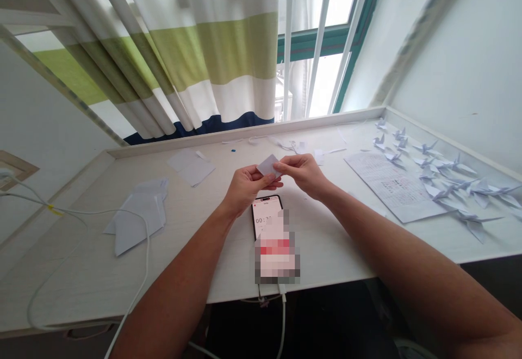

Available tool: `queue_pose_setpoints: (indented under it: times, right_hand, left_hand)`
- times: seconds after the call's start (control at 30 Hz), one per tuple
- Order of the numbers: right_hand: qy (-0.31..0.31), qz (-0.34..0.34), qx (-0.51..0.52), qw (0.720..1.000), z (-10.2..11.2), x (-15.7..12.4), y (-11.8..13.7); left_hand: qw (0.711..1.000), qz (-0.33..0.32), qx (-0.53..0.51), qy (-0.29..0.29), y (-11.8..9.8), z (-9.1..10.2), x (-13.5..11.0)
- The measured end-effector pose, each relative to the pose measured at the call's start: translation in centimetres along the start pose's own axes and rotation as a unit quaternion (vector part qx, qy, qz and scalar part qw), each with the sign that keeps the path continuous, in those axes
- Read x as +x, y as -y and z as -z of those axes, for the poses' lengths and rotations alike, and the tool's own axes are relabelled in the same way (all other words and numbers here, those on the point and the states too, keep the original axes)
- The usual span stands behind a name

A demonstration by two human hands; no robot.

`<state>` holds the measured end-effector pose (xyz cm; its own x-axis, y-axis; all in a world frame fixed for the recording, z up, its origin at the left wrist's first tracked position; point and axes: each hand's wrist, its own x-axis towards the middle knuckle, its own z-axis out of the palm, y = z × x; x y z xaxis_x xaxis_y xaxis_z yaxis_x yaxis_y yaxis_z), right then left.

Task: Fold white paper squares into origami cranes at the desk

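Paper square [267, 165]: sat beyond the phone [266, 211], apparently braced between two pinches.
Left grip [243, 186]: clasped its lower side.
Right grip [300, 172]: pinched its right corner.

paper square [268, 165]: partly under thumbs [266, 181] | phone [269, 231]: lower part pixelated | sheet [395, 187]: writing too small

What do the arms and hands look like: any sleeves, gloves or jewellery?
Both the left forearm and right forearm are bare, with no sleeve in view. The left hand and right hand are ungloved, with five-fingered human shapes. No watch, bracelet or marking shows; parts of both are hidden, so rings can't be ruled out.
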<state>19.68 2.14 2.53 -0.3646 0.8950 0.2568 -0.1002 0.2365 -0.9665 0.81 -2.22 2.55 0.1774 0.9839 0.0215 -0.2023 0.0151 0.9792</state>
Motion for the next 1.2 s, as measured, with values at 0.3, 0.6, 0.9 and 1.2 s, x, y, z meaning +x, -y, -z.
queue_pose_setpoints:
  times: [0.3, 0.6, 0.9, 1.2]
  right_hand:
    - [0.012, 0.031, -0.034, 0.999, 0.03, 0.02, 0.12]
    - [0.011, 0.013, -0.017, 1.0, -0.44, 0.03, -0.4]
    - [0.027, 0.007, -0.035, 0.999, -0.57, 0.02, -0.56]
    - [-0.003, 0.012, -0.051, 0.999, -0.82, -0.13, -0.29]
  left_hand:
    - [1.0, 0.017, 0.004, -0.003, 0.3, 0.11, 0.11]
    - [1.0, 0.002, 0.005, -0.011, 0.36, -0.24, 0.24]
    - [1.0, 0.006, 0.016, -0.023, 0.9, 0.18, 0.39]
    - [1.0, -0.003, 0.02, -0.017, 0.85, -0.09, 0.34]
